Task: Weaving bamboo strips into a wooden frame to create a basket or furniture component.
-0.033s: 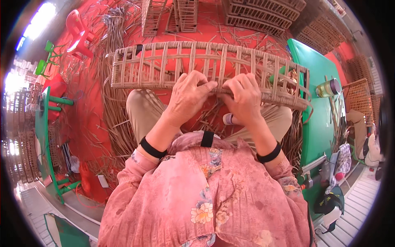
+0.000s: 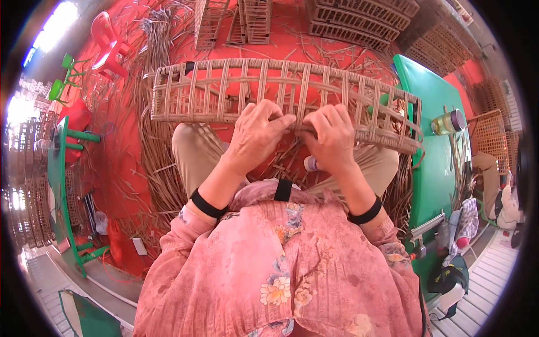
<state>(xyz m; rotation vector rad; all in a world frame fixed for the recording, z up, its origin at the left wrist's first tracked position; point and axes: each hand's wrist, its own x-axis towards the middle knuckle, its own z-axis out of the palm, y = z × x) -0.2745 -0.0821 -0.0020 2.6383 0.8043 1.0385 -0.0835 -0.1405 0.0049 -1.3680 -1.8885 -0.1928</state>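
Note:
A long woven wicker frame (image 2: 224,84) with a wrapped rim and open slats lies crosswise before me, over my knees. At the middle of its near rim, both my hands are at work a short way apart. My left hand (image 2: 254,135) has its thumb and forefinger pinched together at the rim, and my right hand (image 2: 330,135) is closed on the same rim just to the right. Fingers hide what exactly lies in the pinches. A loose strand end (image 2: 418,160) hangs at the frame's right end.
A green table (image 2: 432,101) with a lidded jar (image 2: 447,122) stands on the right. Bundled strips (image 2: 154,101) lie along the left over the red floor. Woven racks (image 2: 353,25) are stacked at the far side, with a red chair (image 2: 109,48) far left.
Both hands have dipped very slightly toward me at the rim, and the frame has shifted a little. The grip looks the same.

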